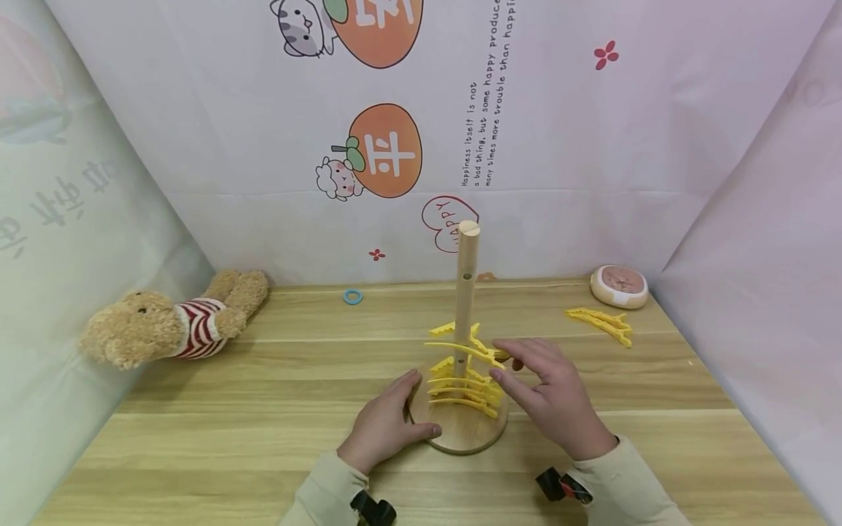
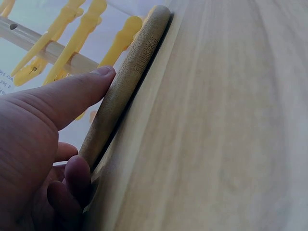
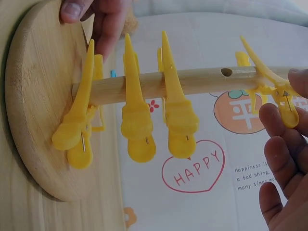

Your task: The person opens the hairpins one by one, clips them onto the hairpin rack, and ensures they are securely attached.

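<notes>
A wooden stand with a round base (image 1: 460,438) and an upright post (image 1: 465,299) is on the table. Three yellow hair clips (image 3: 180,120) are clamped across the lower post. Above them, another yellow hair clip (image 3: 262,62) straddles the post. My right hand (image 1: 555,394) pinches this upper clip's tail end between thumb and index finger, the other fingers loosely bent. At the base's left side my left hand (image 1: 388,424) grips the edge, thumb (image 2: 91,89) on the rim and fingers curled against the lower edge.
Loose yellow hair clips (image 1: 601,321) lie at the right, near a round white-and-pink object (image 1: 620,285). A blue ring (image 1: 352,296) is at the back. A teddy bear (image 1: 197,329) in a striped top lies on the left. Printed cloth (image 1: 539,146) hangs behind the table.
</notes>
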Tool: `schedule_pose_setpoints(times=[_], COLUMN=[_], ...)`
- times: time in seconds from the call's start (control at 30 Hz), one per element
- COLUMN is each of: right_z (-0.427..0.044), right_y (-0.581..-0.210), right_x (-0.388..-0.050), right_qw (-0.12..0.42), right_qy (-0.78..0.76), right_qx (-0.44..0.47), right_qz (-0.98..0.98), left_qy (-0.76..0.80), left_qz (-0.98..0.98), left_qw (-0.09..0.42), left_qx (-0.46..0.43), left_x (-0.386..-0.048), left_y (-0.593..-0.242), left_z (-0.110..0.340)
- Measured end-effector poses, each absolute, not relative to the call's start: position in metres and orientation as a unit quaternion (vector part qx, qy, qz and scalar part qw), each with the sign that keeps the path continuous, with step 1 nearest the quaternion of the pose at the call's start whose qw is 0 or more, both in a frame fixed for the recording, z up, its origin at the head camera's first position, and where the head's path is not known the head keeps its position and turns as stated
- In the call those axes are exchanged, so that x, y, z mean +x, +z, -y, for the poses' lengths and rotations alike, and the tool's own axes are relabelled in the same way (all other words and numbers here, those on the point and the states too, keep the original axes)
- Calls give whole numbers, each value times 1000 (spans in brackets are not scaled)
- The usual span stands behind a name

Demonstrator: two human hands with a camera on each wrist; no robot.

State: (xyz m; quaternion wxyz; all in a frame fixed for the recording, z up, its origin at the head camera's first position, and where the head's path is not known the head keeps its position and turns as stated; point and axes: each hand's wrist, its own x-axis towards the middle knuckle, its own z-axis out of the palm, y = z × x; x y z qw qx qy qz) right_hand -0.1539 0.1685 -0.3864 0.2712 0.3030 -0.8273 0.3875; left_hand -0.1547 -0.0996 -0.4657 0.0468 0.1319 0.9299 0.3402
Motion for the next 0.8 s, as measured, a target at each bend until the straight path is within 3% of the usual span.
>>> schedule_pose_setpoints(times=[0.53,0.8], right_z=[-176,-173], right_y=[-386,-390], right_x=[-156,-156], right_qw=[211,214], right_qy=[366,362], right_qx=[289,308], right_qz=[859,854], left_qy=[335,326], left_qz=[-932,-934], left_qw=[48,51], left_qx=[129,137], left_x=[-156,-157], left_y=[-467,-467], left_z=[100,99])
